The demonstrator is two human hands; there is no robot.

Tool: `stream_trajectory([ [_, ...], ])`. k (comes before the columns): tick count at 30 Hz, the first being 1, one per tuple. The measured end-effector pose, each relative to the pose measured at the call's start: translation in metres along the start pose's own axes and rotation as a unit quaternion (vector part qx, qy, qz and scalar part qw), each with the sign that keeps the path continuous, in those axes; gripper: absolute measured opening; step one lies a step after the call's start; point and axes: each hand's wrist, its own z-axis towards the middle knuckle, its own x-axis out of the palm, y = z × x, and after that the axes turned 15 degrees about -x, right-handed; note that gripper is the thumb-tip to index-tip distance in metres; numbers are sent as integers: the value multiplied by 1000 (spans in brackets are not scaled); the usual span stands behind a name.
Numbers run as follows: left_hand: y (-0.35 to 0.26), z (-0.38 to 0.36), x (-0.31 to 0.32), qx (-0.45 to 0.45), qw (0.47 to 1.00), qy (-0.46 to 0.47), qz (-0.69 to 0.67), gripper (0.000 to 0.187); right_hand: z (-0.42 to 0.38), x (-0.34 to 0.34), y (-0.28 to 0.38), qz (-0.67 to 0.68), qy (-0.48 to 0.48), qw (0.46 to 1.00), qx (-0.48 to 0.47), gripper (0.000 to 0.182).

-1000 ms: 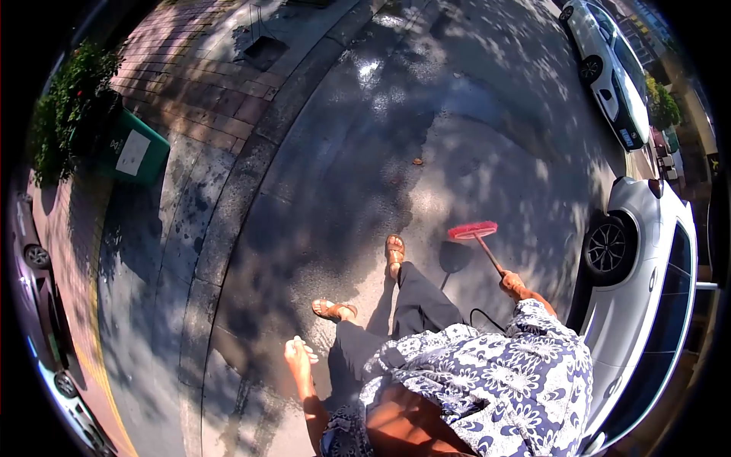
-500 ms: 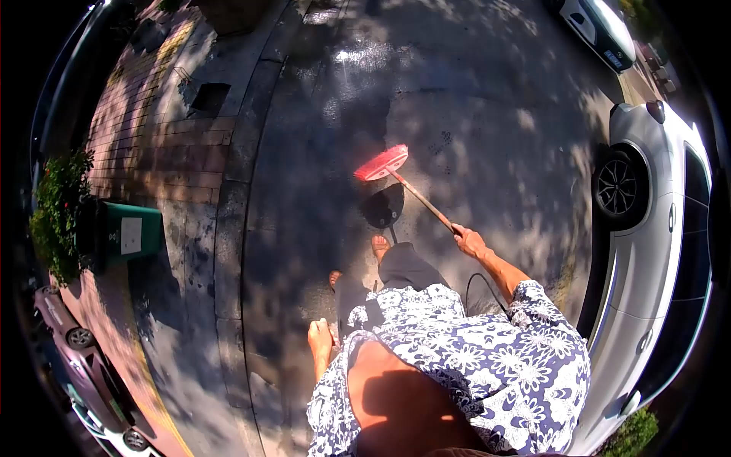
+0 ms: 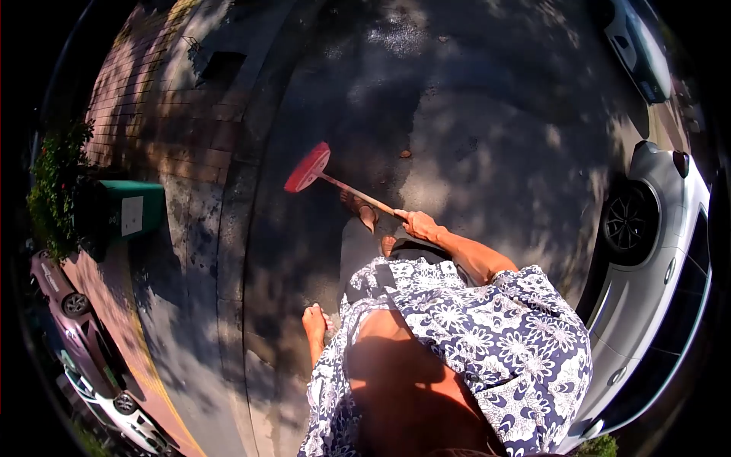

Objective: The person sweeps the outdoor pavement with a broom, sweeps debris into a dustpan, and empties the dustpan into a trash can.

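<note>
A broom [image 3: 358, 196] with a wooden handle and a red bristle head [image 3: 308, 167] reaches out ahead of me, its head out to the left over the road. My right hand [image 3: 422, 226] is wrapped round the upper end of the handle. Low on my left side hangs my left hand [image 3: 315, 321], its fingers curled in; what they hold, if anything, cannot be made out. The sandalled feet [image 3: 362, 212] show just below the handle.
Along the right side stands a silver car [image 3: 636, 305], with a white car [image 3: 640, 57] farther ahead. A kerb [image 3: 231, 251] runs along the left, with a green bin [image 3: 141, 209] and a leafy bush [image 3: 57, 190] beyond. A small leaf [image 3: 405, 154] lies on the road.
My right hand has moved left and slightly up, carrying the broom head toward the kerb. One foot has stepped forward. My left hand stays low, a little higher than before.
</note>
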Motion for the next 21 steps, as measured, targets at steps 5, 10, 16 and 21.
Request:
stream_trajectory([
  [5,-22,43,39,-53,996,58,-40,31,105,-42,10,1,70,997,-19,56],
  [10,-154,23,35,-11,995,74,58,32,178,-86,29,4,112,994,-17,49],
  [16,-280,62,-7,-36,998,-3,-54,33,284,-112,-8,-33,93,991,-94,37],
  [21,-373,70,21,-58,996,-52,-40,31,402,-173,-80,-65,122,986,-91,32],
])
